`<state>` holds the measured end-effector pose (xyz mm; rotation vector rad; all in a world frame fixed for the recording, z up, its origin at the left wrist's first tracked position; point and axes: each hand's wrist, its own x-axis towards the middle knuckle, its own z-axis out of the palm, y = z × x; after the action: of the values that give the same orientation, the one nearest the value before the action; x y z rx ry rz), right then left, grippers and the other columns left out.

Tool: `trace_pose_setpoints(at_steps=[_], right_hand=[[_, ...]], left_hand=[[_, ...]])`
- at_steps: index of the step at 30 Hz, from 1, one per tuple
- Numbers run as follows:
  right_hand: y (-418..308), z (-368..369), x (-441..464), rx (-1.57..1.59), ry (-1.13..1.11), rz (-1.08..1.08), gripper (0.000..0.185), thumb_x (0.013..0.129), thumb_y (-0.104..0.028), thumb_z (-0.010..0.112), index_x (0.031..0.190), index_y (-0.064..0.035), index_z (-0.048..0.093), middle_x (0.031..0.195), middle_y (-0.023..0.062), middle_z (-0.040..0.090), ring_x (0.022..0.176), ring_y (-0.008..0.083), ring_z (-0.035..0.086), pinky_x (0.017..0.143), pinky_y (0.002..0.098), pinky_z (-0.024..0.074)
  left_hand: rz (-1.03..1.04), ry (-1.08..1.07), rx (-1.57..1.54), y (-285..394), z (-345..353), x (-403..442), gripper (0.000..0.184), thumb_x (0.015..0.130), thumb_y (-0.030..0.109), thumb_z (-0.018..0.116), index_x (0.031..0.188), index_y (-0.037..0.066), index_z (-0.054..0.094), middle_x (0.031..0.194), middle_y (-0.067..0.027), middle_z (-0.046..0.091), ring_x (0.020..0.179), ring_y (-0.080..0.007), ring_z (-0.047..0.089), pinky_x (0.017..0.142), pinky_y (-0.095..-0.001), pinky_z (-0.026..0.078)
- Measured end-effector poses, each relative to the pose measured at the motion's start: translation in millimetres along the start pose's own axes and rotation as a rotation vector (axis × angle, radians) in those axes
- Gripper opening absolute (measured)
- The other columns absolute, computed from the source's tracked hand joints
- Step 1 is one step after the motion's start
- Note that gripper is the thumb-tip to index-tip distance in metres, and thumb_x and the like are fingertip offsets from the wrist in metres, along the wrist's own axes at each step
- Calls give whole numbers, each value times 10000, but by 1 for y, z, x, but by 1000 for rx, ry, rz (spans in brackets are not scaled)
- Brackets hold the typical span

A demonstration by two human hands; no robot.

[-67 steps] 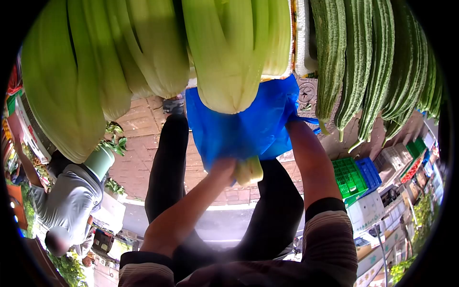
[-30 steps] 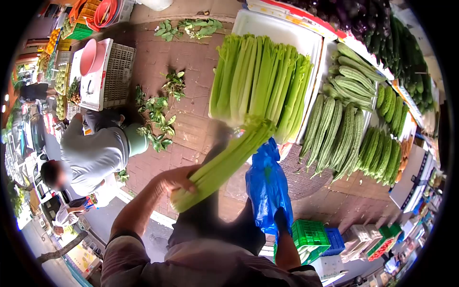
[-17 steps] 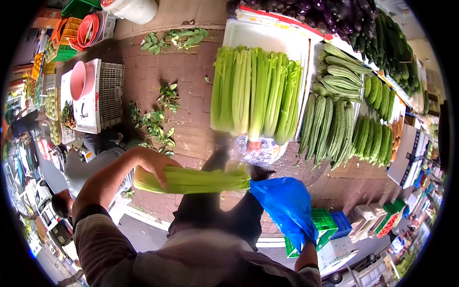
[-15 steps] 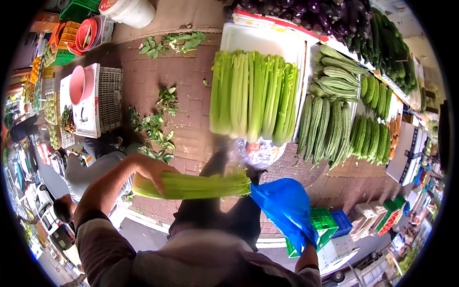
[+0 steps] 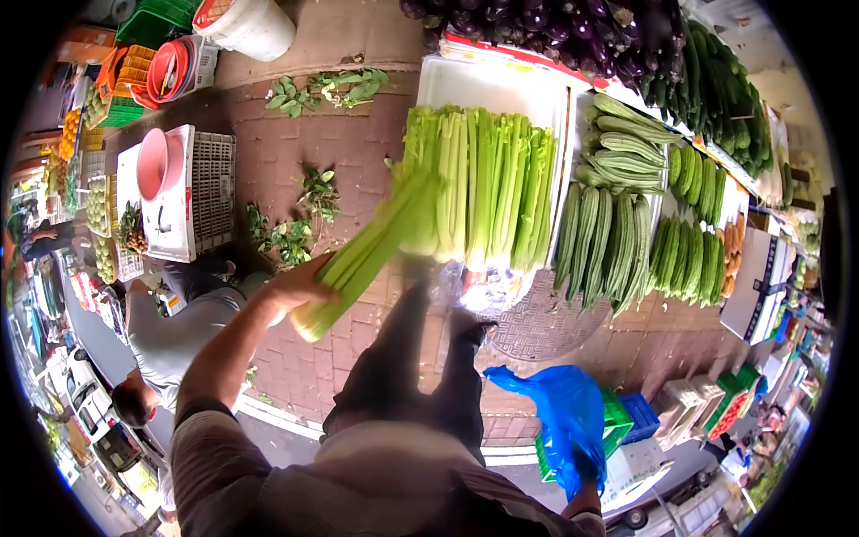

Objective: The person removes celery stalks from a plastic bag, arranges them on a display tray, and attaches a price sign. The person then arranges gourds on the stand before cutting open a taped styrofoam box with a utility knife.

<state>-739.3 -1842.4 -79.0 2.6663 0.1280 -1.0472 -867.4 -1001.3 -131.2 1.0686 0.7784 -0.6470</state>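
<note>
My left hand (image 5: 306, 281) is closed round the pale base end of a celery bunch (image 5: 367, 255). The bunch slants up and right, its leafy top in front of the left side of a row of celery (image 5: 479, 188) on a white tray (image 5: 488, 76). Out to the lower right, a blue plastic bag (image 5: 573, 412) hangs from my right hand (image 5: 587, 481). The bag hides most of that hand's fingers; its mouth points left, away from the celery.
Ridged gourds (image 5: 608, 237) and eggplants (image 5: 555, 27) lie right of and beyond the celery. Leaf scraps (image 5: 291, 237) litter the brick paving. A person (image 5: 183, 322) bends at the left near a crate (image 5: 212, 188) with a pink bowl (image 5: 159, 164). Green and blue crates (image 5: 637, 419) stand at the right.
The celery in my left hand has swung from level, its leafy end at the bag's mouth, to slanting up toward the row. My right hand and the bag have dropped back, apart from it.
</note>
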Motion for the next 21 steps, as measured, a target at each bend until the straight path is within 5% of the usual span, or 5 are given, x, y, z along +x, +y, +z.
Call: trace_pose_setpoints(at_steps=[6, 8, 13, 18, 21], right_hand=[[-94, 43, -7, 176, -62, -32, 453, 905, -413, 628, 1187, -59, 633, 1189, 203, 665, 1104, 355, 637, 929, 428, 499], [-135, 54, -6, 246, -90, -45, 454, 905, -412, 629, 1188, -58, 632, 1190, 204, 665, 1106, 356, 636, 930, 428, 498], [-197, 64, 3, 328, -145, -82, 456, 903, -409, 631, 1191, -56, 632, 1192, 209, 663, 1110, 358, 634, 934, 429, 495], [-225, 59, 7, 367, -158, -108, 458, 902, -406, 633, 1194, -54, 632, 1193, 214, 662, 1115, 361, 632, 938, 429, 493], [-241, 57, 14, 385, -153, -118, 459, 901, -404, 634, 1196, -52, 632, 1194, 216, 661, 1118, 363, 631, 940, 430, 492]], left_hand=[[557, 350, -120, -9, 46, 172, 815, 806, 39, 750, 1502, 11, 326, 1332, -154, 566, 1212, -252, 559, 1017, -373, 488], [390, 450, -76, 4, 64, 205, 815, 798, 74, 774, 1494, 27, 354, 1319, -171, 581, 1229, -253, 554, 1014, -377, 491], [372, 816, 334, 0, 82, 234, 666, 830, 293, 761, 1384, 44, 489, 1274, -244, 608, 1171, -404, 590, 987, -467, 479], [423, 705, 273, -36, 50, 261, 773, 819, 326, 772, 1428, 9, 416, 1280, -246, 593, 1185, -357, 592, 984, -432, 488], [437, 593, 185, -34, 42, 266, 1042, 775, 501, 780, 1528, -9, 272, 1394, -338, 471, 1268, -431, 522, 1040, -481, 457]])
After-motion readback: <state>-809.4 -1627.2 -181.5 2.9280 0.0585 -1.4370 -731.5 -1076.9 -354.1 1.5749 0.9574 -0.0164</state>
